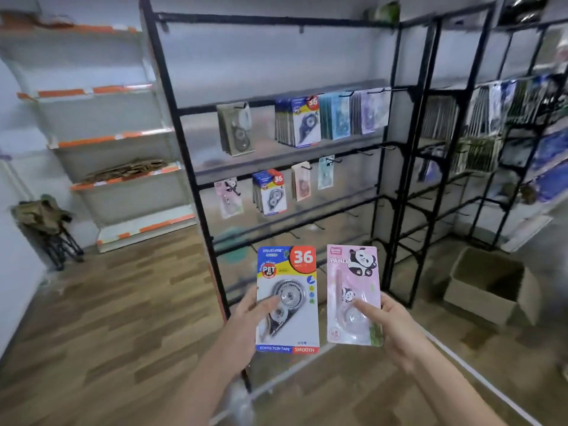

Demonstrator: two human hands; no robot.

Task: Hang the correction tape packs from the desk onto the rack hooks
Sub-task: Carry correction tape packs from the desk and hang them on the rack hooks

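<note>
My left hand grips a blue, yellow and white correction tape pack marked "36", thumb across its front. My right hand holds a pink panda correction tape pack upright beside it. Both packs are raised in front of the black wire rack. On its upper row hang a grey-green pack, a thick bunch of blue "36" packs, teal packs and lilac packs. The lower row carries a pink panda pack, blue "36" packs, a peach pack and a teal pack. Bare hooks stick out to the right and below.
A second black rack with hanging goods stands at the right. An open cardboard box sits on the wood floor beside it. White and orange shelving lines the left wall, with a folded chair beside it.
</note>
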